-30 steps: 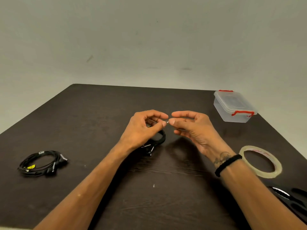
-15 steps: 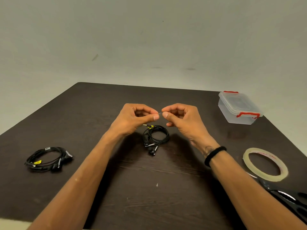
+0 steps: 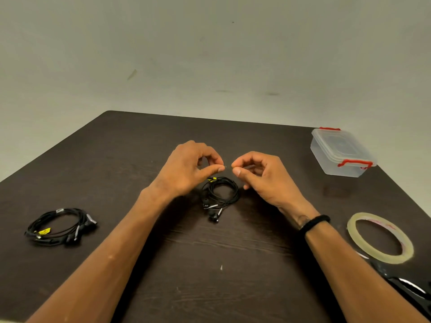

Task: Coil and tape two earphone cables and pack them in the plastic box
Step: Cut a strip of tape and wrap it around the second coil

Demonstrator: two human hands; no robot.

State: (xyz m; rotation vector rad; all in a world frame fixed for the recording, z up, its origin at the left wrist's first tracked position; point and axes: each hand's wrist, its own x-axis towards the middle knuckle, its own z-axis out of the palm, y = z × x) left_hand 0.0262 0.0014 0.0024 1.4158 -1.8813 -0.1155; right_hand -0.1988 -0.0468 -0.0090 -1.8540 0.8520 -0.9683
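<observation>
The left hand [image 3: 186, 169] and right hand [image 3: 261, 176] hover just above the middle coiled earphone cable [image 3: 220, 193] on the table [image 3: 116, 159], each pinching thumb to forefinger, apparently on a small strip of clear tape too faint to confirm. This cable is light, limp and springy, so its loops likely loosen unless gripped across the whole bundle while taping. The second coiled cable [image 3: 59, 227] lies well apart left; the plastic box [image 3: 340, 152] stands closed far right.

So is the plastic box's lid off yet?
No, the plastic box sits closed at the table's far right, lid on, red clips at both ends.
</observation>
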